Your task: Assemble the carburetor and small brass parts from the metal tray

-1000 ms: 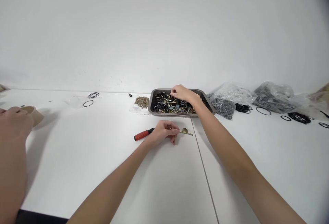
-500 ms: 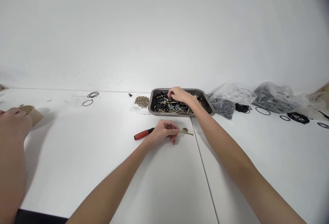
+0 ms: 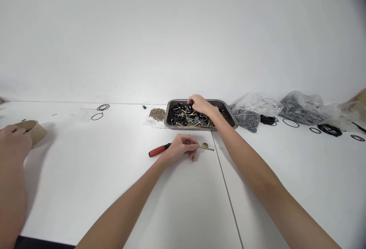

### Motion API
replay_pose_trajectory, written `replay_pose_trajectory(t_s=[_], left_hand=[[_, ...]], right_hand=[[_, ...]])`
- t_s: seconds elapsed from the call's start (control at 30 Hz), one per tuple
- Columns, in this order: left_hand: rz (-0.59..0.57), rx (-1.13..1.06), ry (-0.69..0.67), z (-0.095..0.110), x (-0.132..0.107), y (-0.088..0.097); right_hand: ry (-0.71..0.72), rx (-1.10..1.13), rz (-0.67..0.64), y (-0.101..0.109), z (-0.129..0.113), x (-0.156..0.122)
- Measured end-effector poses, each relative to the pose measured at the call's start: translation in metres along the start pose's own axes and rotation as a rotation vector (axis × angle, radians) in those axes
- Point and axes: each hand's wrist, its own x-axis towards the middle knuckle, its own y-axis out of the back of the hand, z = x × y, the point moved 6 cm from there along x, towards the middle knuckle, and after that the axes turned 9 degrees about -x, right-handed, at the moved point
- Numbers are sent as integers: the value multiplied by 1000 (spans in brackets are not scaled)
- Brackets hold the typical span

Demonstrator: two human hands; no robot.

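My left hand pinches a thin brass-coloured rod with a round flat tab, which sticks out to the right, just above the white table. A screwdriver with a red and black handle lies beside that hand, its front part hidden behind the fingers. My right hand reaches into a dark metal tray, fingers curled downward among the small parts there. Whatever its fingertips grip, if anything, is hidden. Mixed in the tray are black fittings, rings and brass-coloured rods.
Small brass-coloured pieces lie on clear plastic left of the tray. Plastic bags of dark parts and black cord loops stretch along the right. At far left, another person's hand is at a tan tape roll.
My view has shifted very slightly. Both my hands stay practically where they were, the left still gripping the rod. The other person's hand has moved a little left and down.
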Motion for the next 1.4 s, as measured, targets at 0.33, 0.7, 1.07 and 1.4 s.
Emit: replay_pose_trajectory(t_s=[0.33,0.7,1.07,1.4], left_hand=[[34,72,32,5,-3,-1],[84,117,63,6,-6,2],[61,100,68,7,-6,1],[81,172,111,1,-6,5]], right_hand=[[208,-231,-117,-41,-51,7],[15,-260,-69,-27,-34,14],[110,-113,32,-27,-46,11],[207,162,-137,-44,-48,13]])
